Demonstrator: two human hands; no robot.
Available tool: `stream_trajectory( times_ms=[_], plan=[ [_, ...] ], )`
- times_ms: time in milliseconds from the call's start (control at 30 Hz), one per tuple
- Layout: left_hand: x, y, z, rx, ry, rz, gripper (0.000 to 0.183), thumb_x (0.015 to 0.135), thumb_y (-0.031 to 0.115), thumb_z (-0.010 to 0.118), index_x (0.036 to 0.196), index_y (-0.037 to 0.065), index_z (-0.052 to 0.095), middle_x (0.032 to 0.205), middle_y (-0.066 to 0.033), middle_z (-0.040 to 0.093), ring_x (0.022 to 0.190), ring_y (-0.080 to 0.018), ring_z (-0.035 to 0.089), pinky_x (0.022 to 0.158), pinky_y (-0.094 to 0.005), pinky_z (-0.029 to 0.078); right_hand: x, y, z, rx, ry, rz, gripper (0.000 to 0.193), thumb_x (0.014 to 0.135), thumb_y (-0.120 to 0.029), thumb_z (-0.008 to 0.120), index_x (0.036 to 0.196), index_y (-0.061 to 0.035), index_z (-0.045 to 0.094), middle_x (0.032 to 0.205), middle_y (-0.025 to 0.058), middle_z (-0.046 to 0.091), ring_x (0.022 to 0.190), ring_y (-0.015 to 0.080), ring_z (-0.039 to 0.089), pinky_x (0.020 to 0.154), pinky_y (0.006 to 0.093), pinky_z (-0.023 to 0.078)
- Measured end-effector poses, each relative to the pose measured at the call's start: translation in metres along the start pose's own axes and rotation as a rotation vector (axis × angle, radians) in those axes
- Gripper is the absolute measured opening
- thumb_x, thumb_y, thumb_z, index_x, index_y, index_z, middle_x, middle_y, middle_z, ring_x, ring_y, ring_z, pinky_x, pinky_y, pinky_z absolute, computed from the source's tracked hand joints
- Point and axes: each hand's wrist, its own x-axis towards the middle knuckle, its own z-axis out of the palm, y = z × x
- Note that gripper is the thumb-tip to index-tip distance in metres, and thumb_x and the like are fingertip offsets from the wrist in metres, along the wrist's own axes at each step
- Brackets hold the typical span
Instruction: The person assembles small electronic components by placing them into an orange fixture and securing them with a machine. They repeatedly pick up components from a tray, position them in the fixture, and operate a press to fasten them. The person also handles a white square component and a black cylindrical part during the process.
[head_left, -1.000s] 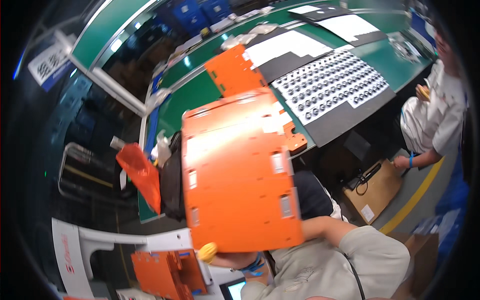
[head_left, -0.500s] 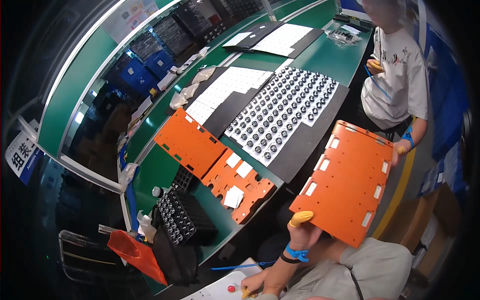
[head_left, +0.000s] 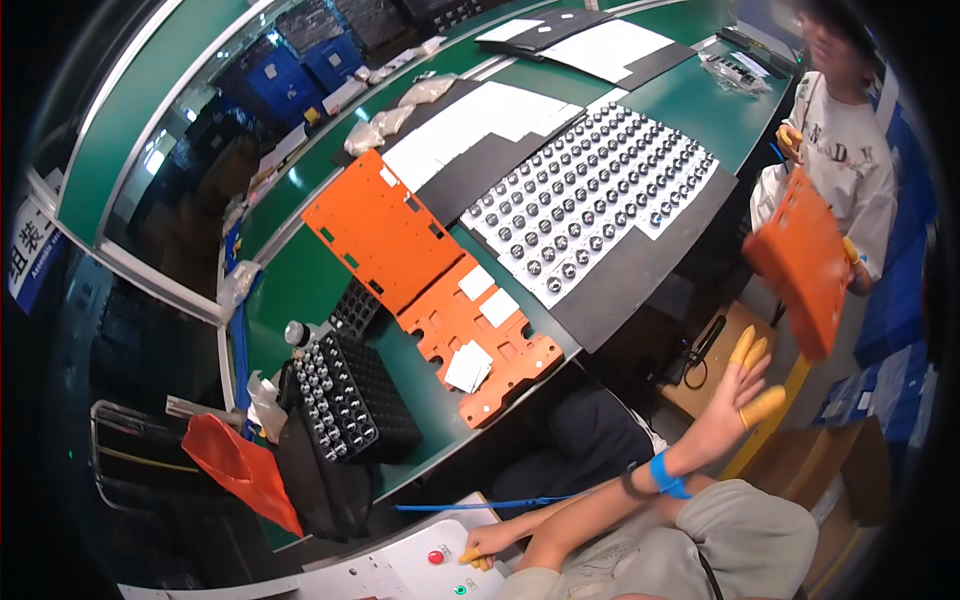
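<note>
My left hand (head_left: 742,388), with yellow finger cots and a blue wrist strap (head_left: 668,475), reaches out at the right with fingers spread and nothing in it. Beyond it an orange panel (head_left: 800,265), blurred and tilted on edge, is in the hands of a person standing at the right. My right hand (head_left: 486,543), crossed under my left forearm, rests at a white control panel (head_left: 405,545) beside a red button (head_left: 436,558). Its fingers are bent together; whatever they may hold is hidden.
On the green table lie orange panels (head_left: 385,235) with white cards on one. A white sheet with rows of black round parts (head_left: 590,190) is beyond. A black tray of small parts (head_left: 345,395) and an orange bag (head_left: 235,470) sit left; a cardboard box (head_left: 820,470) stands right.
My left hand has let go of the orange panel and opened. The panel has moved away to the right with the other person and turned on edge. My right hand stays by the button.
</note>
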Motion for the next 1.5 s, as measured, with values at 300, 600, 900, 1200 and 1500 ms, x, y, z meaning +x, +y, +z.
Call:
stream_trajectory(
  times_ms=[300,600,900,1200,1500],
  plan=[
    [-0.113,0.16,-0.113,1.588,1.057,0.148,0.062,0.079,0.021,0.081,0.132,-0.001,0.056,0.129,-0.021,0.06,0.122,-0.0394,0.055,0.109,-0.0449,0.04,-0.061,-0.033,-0.048,0.176,-0.253,0.062,0.029,0.098,-0.02,0.059,0.114,0.0029,0.065,0.11,0.0201,0.069,0.106,0.0301,0.067,0.091,0.0379,0.051],
    [-0.121,0.141,-0.198,1.759,1.013,0.13,0.054,0.086,0.017,0.074,0.133,0.0,0.055,0.138,-0.0206,0.05,0.137,-0.0389,0.041,0.12,-0.0526,0.022,-0.111,-0.06,-0.077,0.112,0.074,-0.076,0.023,0.097,-0.017,0.059,0.105,0.0037,0.066,0.101,0.0184,0.07,0.094,0.0318,0.069,0.08,0.0388,0.053],
    [-0.122,0.144,-0.187,1.679,1.095,0.198,0.036,0.087,0.009,0.07,0.122,0.003,0.065,0.118,-0.017,0.057,0.11,-0.0367,0.054,0.098,-0.0443,0.043,-0.139,-0.202,-0.168,0.757,0.424,-1.128,0.05,0.081,-0.02,0.08,0.117,0.0087,0.06,0.12,0.0279,0.059,0.103,0.0436,0.062,0.089,0.0507,0.052],
    [-0.13,0.14,-0.193,1.779,1.097,0.229,0.04,0.082,0.007,0.075,0.121,0.005,0.066,0.117,-0.0138,0.056,0.106,-0.0342,0.053,0.092,-0.0425,0.044,-0.148,-0.258,-0.159,1.548,-0.057,-0.945,0.058,0.082,-0.037,0.078,0.124,-0.0041,0.055,0.134,0.0212,0.049,0.115,0.0339,0.055,0.096,0.0432,0.048],
    [-0.128,0.139,-0.193,1.723,1.096,0.25,0.044,0.081,0.006,0.076,0.125,0.005,0.065,0.115,-0.0151,0.057,0.105,-0.0343,0.053,0.091,-0.0413,0.045,-0.169,-0.331,-0.12,2.08,1.197,-0.368,0.04,0.083,-0.031,0.077,0.114,-0.0086,0.063,0.115,0.0118,0.057,0.108,0.0251,0.058,0.091,0.0389,0.05]
  ],
)
